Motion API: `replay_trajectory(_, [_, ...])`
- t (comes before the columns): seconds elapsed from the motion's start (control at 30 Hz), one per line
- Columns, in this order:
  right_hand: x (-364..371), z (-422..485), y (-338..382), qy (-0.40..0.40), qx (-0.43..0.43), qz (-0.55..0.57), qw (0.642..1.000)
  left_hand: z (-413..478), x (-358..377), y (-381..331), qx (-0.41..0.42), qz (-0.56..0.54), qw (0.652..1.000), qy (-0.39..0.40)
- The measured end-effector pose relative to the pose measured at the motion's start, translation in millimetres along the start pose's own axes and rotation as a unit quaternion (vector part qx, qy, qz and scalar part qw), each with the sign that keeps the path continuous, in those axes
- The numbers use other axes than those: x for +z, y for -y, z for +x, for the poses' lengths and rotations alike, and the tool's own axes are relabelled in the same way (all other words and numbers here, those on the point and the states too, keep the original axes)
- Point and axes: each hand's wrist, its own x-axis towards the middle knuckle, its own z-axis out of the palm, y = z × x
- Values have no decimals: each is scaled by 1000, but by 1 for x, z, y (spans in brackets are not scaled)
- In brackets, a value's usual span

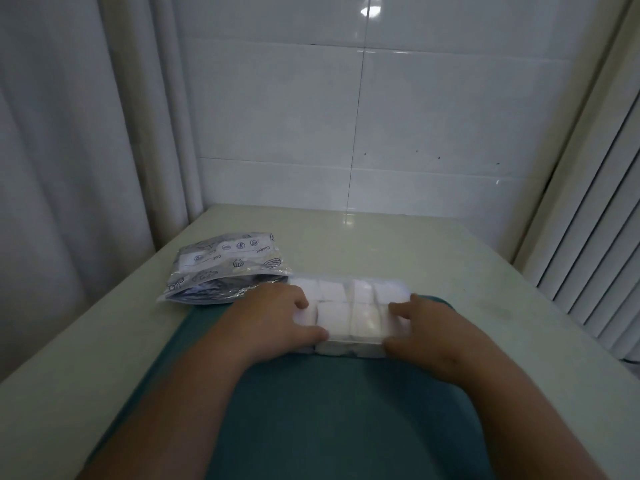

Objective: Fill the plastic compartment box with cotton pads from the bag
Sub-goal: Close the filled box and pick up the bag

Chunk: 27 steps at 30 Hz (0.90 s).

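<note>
Cotton pads [334, 320] are filling the visible cells of the plastic compartment box [349, 348], white squares sitting in two rows under the clear plastic, with a lighter glare lying over the right-hand cells. The box is lying crosswise at the far edge of the teal tray [311, 420], which is resting on the pale surface [426, 247], and its far side is reaching out past the tray's rim. The bag [225, 268], clear plastic printed with dark shells and a white label strip, is lying flat on the surface just beside the box's far left corner; its inside is looking dark, and whether any pads are remaining in it cannot be told. The left hand [277, 318] is gripping the left end of the box, fingers curling over the top and the thumb running along the near edge. The right hand [427, 332] is gripping the right end, a finger lying over the top cells and the thumb pressing against the near wall. Both forearms are reaching in over the tray. A tiled wall [381, 133] is standing behind the surface, with a curtain [69, 150] hanging at the left and blinds [599, 237] at the right.
</note>
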Motion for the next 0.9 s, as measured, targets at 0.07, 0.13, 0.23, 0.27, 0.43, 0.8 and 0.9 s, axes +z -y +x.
replay_trajectory(0.07, [-2,0,-6,5,-5,13,1000,2,-2,7,-2,-25,1000,6])
replay_trajectory(0.13, [-3,0,-10,2,-8,21,1000,4,-2,10,6,-24,1000,16])
replay_trajectory(0.23, [-3,2,-14,-3,-14,20,1000,3,-5,13,38,8,998,51])
replay_trajectory(0.27, [-3,2,-15,-2,-13,18,1000,3,-6,14,49,14,997,63])
replay_trajectory(0.43, [-2,4,-16,-6,-7,16,1000,2,-7,14,69,34,995,70])
replay_trajectory(0.8, [-2,4,-13,-32,30,67,997,-1,-6,11,37,-23,998,39])
replay_trajectory(0.9, [-3,3,-14,-36,32,81,996,-1,-6,7,32,-72,997,2])
